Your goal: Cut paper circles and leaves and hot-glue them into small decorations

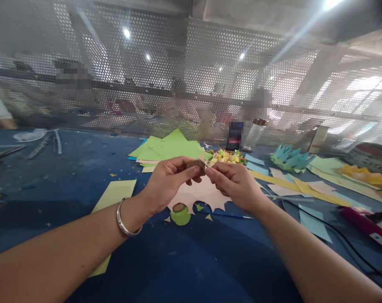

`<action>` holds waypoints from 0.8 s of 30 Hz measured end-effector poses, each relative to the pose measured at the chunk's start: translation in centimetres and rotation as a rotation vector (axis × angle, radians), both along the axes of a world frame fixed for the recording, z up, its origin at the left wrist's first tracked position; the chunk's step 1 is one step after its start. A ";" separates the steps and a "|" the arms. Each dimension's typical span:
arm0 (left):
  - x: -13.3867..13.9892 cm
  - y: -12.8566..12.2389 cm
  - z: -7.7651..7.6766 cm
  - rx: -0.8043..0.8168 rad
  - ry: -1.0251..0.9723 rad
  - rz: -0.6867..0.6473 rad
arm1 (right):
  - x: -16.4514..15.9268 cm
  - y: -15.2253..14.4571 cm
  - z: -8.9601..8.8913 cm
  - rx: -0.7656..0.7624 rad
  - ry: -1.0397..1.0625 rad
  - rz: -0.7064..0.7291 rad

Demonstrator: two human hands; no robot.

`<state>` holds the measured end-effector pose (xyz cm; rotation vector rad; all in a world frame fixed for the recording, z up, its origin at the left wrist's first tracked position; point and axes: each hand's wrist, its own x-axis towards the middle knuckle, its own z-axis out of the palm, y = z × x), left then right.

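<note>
My left hand [168,183], with a silver bangle at its wrist, is closed in a pinch on a small brownish round piece [200,165]. Close against it, my right hand [236,183] is also pinched shut; a thin dark tip shows at its fingers, too small to name. Below both hands lies a pale pink paper sheet [199,195] with a scalloped cut edge. In front of that sheet is a round green paper piece [181,218], with a small brown round thing [178,207] at its top. Small paper scraps [209,217] lie around.
Behind my hands are stacked green sheets [174,145] and a pile of small yellow paper pieces [227,157]. A phone [235,135] and glass bottle [255,136] stand near the perforated screen [140,84]. Rightward are paper strips [282,182], a power strip [367,229] and its black cable [336,235].
</note>
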<state>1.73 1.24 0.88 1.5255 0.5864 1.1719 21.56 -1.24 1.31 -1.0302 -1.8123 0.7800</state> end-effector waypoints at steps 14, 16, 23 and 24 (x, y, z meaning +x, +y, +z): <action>-0.7 0.9 0.0 0.043 0.069 -0.012 | 0.4 0.2 0.1 -0.021 -0.058 0.014; -0.7 1.0 0.1 0.056 0.081 -0.031 | 0.4 0.2 0.2 -0.011 -0.082 0.003; -0.9 1.1 0.2 0.074 0.105 -0.043 | 0.6 0.1 0.5 0.059 -0.182 -0.044; -0.9 1.2 0.2 0.074 0.110 -0.044 | 0.6 0.1 0.5 0.067 -0.191 -0.048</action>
